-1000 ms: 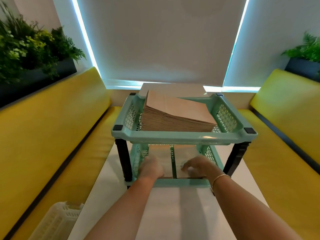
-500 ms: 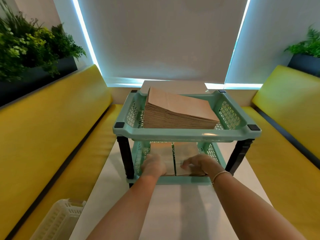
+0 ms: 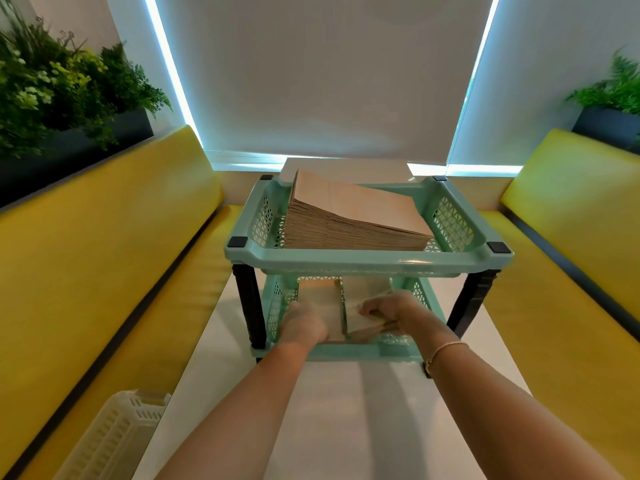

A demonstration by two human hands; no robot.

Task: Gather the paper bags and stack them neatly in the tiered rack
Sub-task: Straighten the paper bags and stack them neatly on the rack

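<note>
A mint-green two-tier rack stands on the white table. Its top tier holds a tall, slanting stack of brown paper bags. Both my hands reach into the lower tier. My left hand holds the near end of the left pile of bags, with its fingers curled out of sight. My right hand grips the right bundle of bags, whose near end is raised and tilted. The upper tier hides the far ends of both lower piles.
Yellow benches run along the left and right of the table. A white slotted crate lies on the left bench near me. Planters with greenery sit behind both backrests. Black legs hold up the rack's top tier.
My right hand has closed on the right bundle and tipped its near end up. The left hand stays at the left pile. The view has shifted slightly closer.
</note>
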